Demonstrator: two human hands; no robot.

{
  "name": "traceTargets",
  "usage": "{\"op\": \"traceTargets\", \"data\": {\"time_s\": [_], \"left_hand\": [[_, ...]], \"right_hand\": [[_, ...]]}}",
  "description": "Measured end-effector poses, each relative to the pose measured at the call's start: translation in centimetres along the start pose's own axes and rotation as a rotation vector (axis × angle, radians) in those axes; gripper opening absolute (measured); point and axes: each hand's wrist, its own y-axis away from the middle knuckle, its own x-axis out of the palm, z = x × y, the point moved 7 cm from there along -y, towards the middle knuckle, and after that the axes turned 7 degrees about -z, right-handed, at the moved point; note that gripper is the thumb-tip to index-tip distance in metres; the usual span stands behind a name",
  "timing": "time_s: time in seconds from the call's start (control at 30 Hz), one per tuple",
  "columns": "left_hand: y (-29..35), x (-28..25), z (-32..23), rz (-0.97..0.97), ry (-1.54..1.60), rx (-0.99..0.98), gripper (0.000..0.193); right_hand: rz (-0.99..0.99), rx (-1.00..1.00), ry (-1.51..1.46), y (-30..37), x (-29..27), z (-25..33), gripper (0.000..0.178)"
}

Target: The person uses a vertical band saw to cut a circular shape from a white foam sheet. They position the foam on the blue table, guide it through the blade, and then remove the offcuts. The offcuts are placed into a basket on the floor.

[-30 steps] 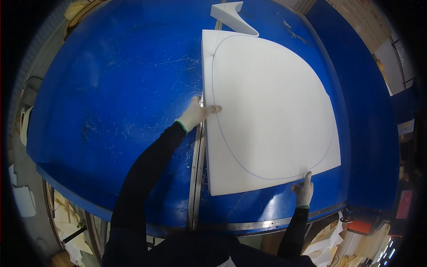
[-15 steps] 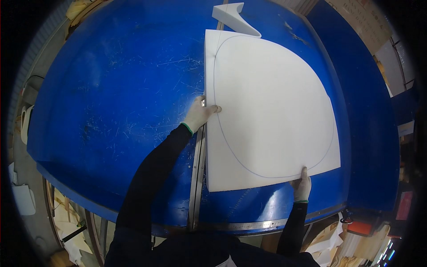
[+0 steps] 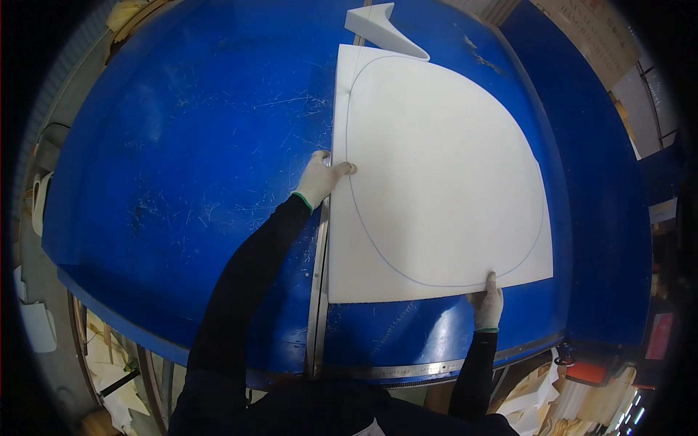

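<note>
Two hands, your left hand [image 3: 318,179] and right hand [image 3: 488,305], at one white slab [image 3: 443,174] bearing one blue outline [image 3: 347,123].
Your left arm slants forward, the hand pinching the slab's left edge, thumb on top; your right hand pinches the near edge, thumb pointing away from you. The slab lies right of centre on one blue counter [image 3: 182,182], one bent white strip [image 3: 382,30] beyond it.

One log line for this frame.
white foam: on blue table | left hand: thumb over left edge | right hand: thumb over near edge
</note>
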Motion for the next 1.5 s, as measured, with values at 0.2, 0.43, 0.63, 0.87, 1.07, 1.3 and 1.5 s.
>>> {"op": "traceTargets", "data": {"time_s": [0.2,0.43,0.63,0.87,1.07,1.3,1.5], "left_hand": [[-1.0,-0.1,-0.1,-0.024,-0.007,-0.005,0.091],[-2.9,-0.2,0.8,-0.054,-0.002,-0.019,0.095],[-3.8,-0.2,0.3,-0.076,-0.007,-0.026,0.097],[-5.2,-0.3,0.1,-0.113,0.026,-0.013,0.098],[-5.3,-0.3,-1.2,-0.130,0.022,-0.015,0.093],[-6.5,-0.5,-2.2,-0.163,-0.040,0.017,0.092],[-9.0,-0.5,-1.7,-0.201,-0.049,0.037,0.095]], "right_hand": [[0.008,0.030,-0.015,0.0,0.5,-0.2,0.045],[-0.007,0.003,-0.012,0.4,1.9,0.2,0.047],[0.009,0.017,-0.011,-0.4,2.1,-0.4,0.046],[0.010,-0.005,-0.039,0.0,4.1,0.4,0.043],[0.025,-0.023,-0.022,-0.5,4.7,0.8,0.042],[-0.055,-0.005,-0.050,-1.0,5.9,0.9,0.038],[0.053,-0.052,-0.074,-1.5,7.3,1.5,0.037]]}}
